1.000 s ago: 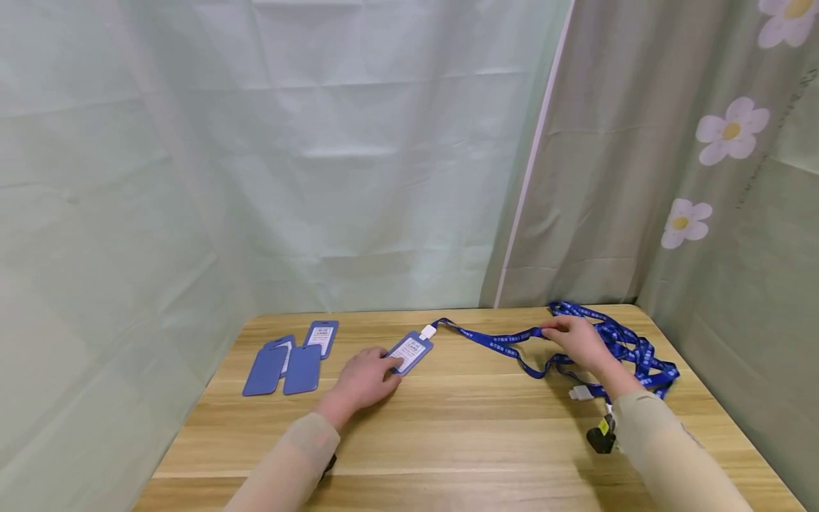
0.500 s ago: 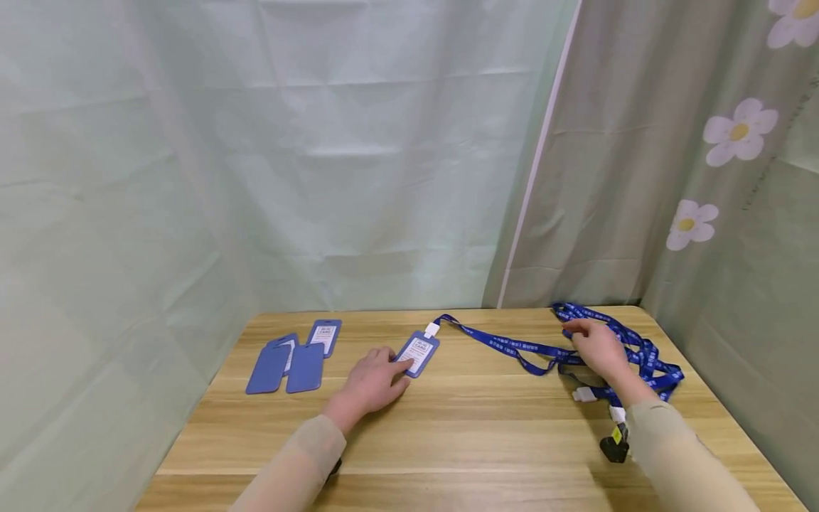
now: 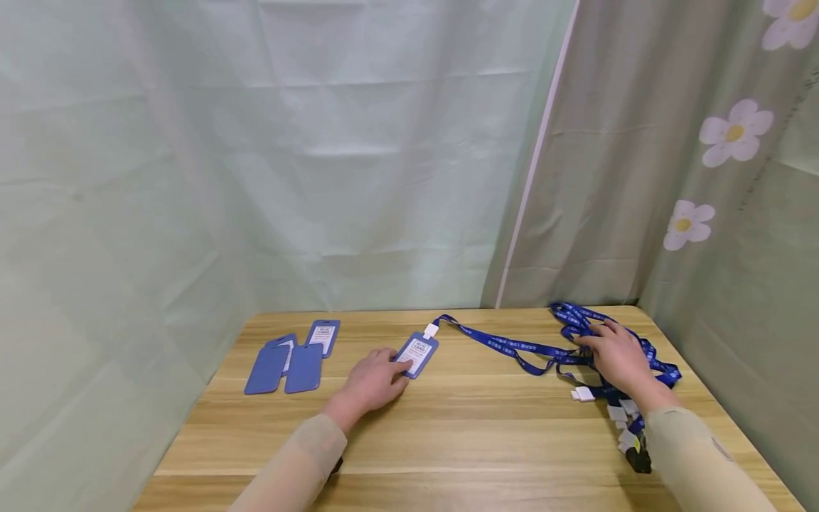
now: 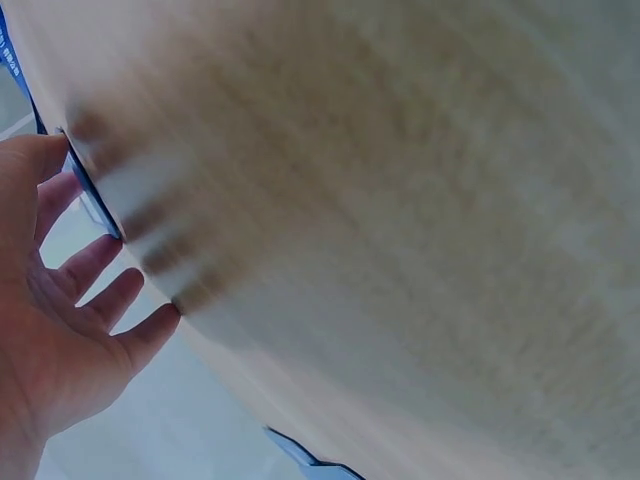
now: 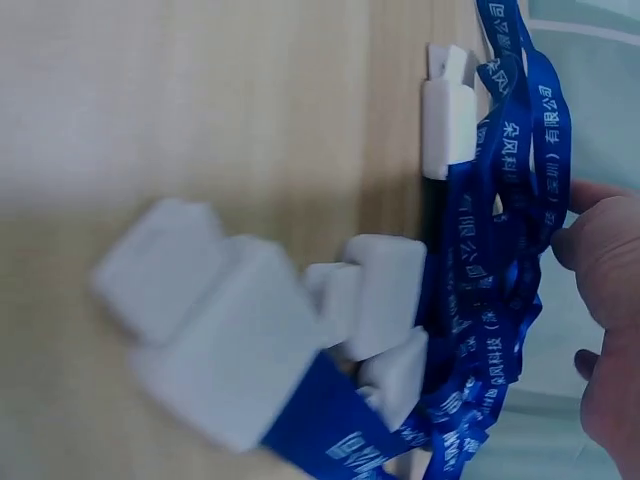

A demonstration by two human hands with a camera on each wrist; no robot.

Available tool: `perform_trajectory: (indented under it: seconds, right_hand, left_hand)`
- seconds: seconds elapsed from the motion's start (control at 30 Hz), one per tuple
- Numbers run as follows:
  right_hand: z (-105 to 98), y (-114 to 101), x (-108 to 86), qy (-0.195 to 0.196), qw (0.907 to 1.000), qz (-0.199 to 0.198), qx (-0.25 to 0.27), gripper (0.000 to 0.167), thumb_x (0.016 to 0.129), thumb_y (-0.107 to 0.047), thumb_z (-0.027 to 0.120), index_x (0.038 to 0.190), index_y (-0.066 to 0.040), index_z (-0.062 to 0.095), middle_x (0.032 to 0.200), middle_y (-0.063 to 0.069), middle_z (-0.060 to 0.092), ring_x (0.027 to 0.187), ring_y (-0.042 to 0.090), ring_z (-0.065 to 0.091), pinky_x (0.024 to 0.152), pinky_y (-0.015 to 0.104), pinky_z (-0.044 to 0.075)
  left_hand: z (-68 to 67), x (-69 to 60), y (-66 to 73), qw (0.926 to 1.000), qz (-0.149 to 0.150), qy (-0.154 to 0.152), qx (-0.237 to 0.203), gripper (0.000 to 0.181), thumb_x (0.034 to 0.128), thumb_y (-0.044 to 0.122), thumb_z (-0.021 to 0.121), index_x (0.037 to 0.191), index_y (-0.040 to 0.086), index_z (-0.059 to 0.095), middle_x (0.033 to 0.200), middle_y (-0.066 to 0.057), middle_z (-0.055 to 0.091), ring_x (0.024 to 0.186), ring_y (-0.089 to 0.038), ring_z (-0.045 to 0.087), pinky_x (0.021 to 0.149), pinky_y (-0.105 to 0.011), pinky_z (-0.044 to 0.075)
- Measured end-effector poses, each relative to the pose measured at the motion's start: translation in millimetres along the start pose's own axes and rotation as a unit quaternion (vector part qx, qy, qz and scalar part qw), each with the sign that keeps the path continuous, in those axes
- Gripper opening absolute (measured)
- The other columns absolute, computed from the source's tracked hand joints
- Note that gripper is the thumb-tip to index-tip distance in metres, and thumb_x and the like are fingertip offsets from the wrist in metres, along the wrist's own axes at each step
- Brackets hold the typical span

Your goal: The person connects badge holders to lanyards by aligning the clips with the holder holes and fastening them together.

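Note:
My left hand (image 3: pixel 373 380) touches a blue card holder (image 3: pixel 416 353) with a white printed card, its fingertips at the holder's left and lower side. In the left wrist view, the fingers (image 4: pixel 95 268) are spread, some on the tabletop. A white clip (image 3: pixel 431 331) joins the holder to a blue lanyard (image 3: pixel 499 343) running right to a heap. Over that heap of lanyards (image 5: pixel 500 200) lies my right hand (image 3: pixel 619 355), thumb and fingers apart among the straps. Several white clips (image 5: pixel 240 340) show below it; parts of the straps are hidden under the palm.
Several other blue card holders (image 3: pixel 303 368) lie on the wooden table (image 3: pixel 486 441) at the left, some overlapping. Pale curtains (image 3: pixel 384 178) stand behind the table and at its sides. A black wrist device (image 3: pixel 638 460) sits under the right sleeve.
My right hand has moved right, from pinching the lanyard strap to lying over the heap, and the strap has come to rest there. The left hand has stayed on the card holder.

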State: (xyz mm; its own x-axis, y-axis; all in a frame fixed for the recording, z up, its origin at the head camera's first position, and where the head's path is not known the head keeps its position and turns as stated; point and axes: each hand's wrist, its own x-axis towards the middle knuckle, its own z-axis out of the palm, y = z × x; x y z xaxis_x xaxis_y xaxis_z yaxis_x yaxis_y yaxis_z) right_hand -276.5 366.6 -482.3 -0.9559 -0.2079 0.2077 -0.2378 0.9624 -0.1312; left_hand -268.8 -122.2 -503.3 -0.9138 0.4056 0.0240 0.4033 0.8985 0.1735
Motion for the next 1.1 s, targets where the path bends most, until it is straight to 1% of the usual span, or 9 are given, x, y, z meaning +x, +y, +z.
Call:
perform_trajectory:
  seconds: [0.27, 0.37, 0.5, 0.6, 0.7, 0.77, 0.87, 0.97, 1.1]
  right_hand:
    - [-8, 4, 13.8, -0.021, 0.9996, 0.012, -0.014, 0.048, 0.091, 0.015, 0.045, 0.117, -0.008, 0.078, 0.141, 0.029, 0.055, 0.138, 0.055, 0.033, 0.111, 0.074, 0.022]
    - [-10, 5, 14.9, -0.033, 0.9993, 0.015, -0.014, 0.048, 0.092, 0.015, 0.046, 0.119, -0.008, 0.077, 0.141, 0.03, 0.055, 0.138, 0.056, 0.031, 0.11, 0.074, 0.023]
    - [-10, 8, 14.3, -0.074, 0.9971, 0.009, -0.016, 0.05, 0.093, 0.016, 0.048, 0.126, -0.01, 0.074, 0.149, 0.031, 0.046, 0.141, 0.058, 0.024, 0.11, 0.076, 0.02]
    - [-8, 11, 13.8, -0.071, 0.9971, -0.004, -0.027, 0.038, 0.094, 0.009, 0.057, 0.12, -0.011, 0.078, 0.148, 0.031, 0.047, 0.14, 0.057, 0.027, 0.11, 0.076, 0.022]
    - [-8, 13, 12.7, -0.044, 0.9978, -0.02, -0.045, 0.018, 0.092, -0.002, 0.069, 0.104, -0.008, 0.08, 0.138, 0.03, 0.057, 0.136, 0.057, 0.035, 0.107, 0.075, 0.029]
    - [-11, 13, 11.5, -0.031, 0.9985, -0.014, -0.042, 0.011, 0.091, -0.007, 0.074, 0.099, -0.008, 0.08, 0.131, 0.027, 0.063, 0.134, 0.057, 0.038, 0.106, 0.075, 0.03]
    - [-14, 13, 11.3, -0.011, 0.9996, 0.008, -0.023, 0.009, 0.092, -0.011, 0.074, 0.098, -0.007, 0.079, 0.119, 0.025, 0.069, 0.128, 0.056, 0.044, 0.102, 0.074, 0.035]
    - [-18, 14, 11.7, 0.013, 0.9984, 0.052, 0.019, 0.017, 0.097, -0.016, 0.068, 0.102, -0.003, 0.077, 0.112, 0.025, 0.07, 0.117, 0.055, 0.051, 0.095, 0.071, 0.04]
    - [-23, 14, 10.3, 0.04, 0.987, 0.126, 0.091, 0.033, 0.102, -0.026, 0.058, 0.109, 0.003, 0.072, 0.111, 0.029, 0.068, 0.102, 0.05, 0.058, 0.084, 0.065, 0.045]
  left_hand:
    - [2.6, 0.1, 4.1, 1.0, 0.001, -0.005, -0.005, 0.044, 0.1024, 0.038, 0.061, 0.144, 0.026, 0.062, 0.149, -0.016, 0.051, 0.135, -0.036, 0.048, 0.11, -0.054, 0.041]
    - [3.5, 0.2, 5.3, 1.0, 0.002, -0.003, -0.003, 0.044, 0.1023, 0.038, 0.061, 0.144, 0.025, 0.062, 0.148, -0.016, 0.051, 0.135, -0.036, 0.048, 0.11, -0.053, 0.042]
    - [3.0, 0.5, 6.5, 1.0, 0.003, 0.0, -0.007, 0.044, 0.102, 0.038, 0.062, 0.144, 0.024, 0.062, 0.148, -0.017, 0.051, 0.134, -0.036, 0.049, 0.11, -0.054, 0.042]
    - [2.2, 0.7, 6.3, 1.0, 0.002, -0.003, -0.007, 0.044, 0.1024, 0.038, 0.061, 0.145, 0.024, 0.061, 0.148, -0.017, 0.05, 0.134, -0.036, 0.048, 0.11, -0.053, 0.042]
    - [1.9, 0.6, 5.6, 1.0, -0.001, -0.006, -0.006, 0.045, 0.1028, 0.038, 0.06, 0.146, 0.025, 0.06, 0.149, -0.017, 0.05, 0.135, -0.036, 0.048, 0.111, -0.053, 0.041]
    - [1.5, 0.1, 5.4, 0.9999, -0.004, -0.011, -0.005, 0.046, 0.103, 0.038, 0.06, 0.147, 0.026, 0.059, 0.15, -0.016, 0.049, 0.136, -0.035, 0.047, 0.111, -0.053, 0.04]
    - [0.8, -1.0, 4.6, 0.9999, -0.003, -0.009, -0.009, 0.045, 0.1025, 0.037, 0.061, 0.146, 0.024, 0.06, 0.149, -0.017, 0.05, 0.135, -0.036, 0.047, 0.111, -0.053, 0.04]
    - [0.0, -1.9, 3.6, 0.9999, -0.006, -0.009, -0.012, 0.045, 0.1024, 0.037, 0.061, 0.146, 0.024, 0.06, 0.149, -0.017, 0.05, 0.135, -0.037, 0.047, 0.111, -0.054, 0.04]
    - [0.2, -2.6, 2.3, 0.9998, -0.011, -0.013, -0.013, 0.046, 0.1027, 0.038, 0.061, 0.147, 0.025, 0.059, 0.149, -0.017, 0.049, 0.136, -0.036, 0.047, 0.112, -0.054, 0.04]
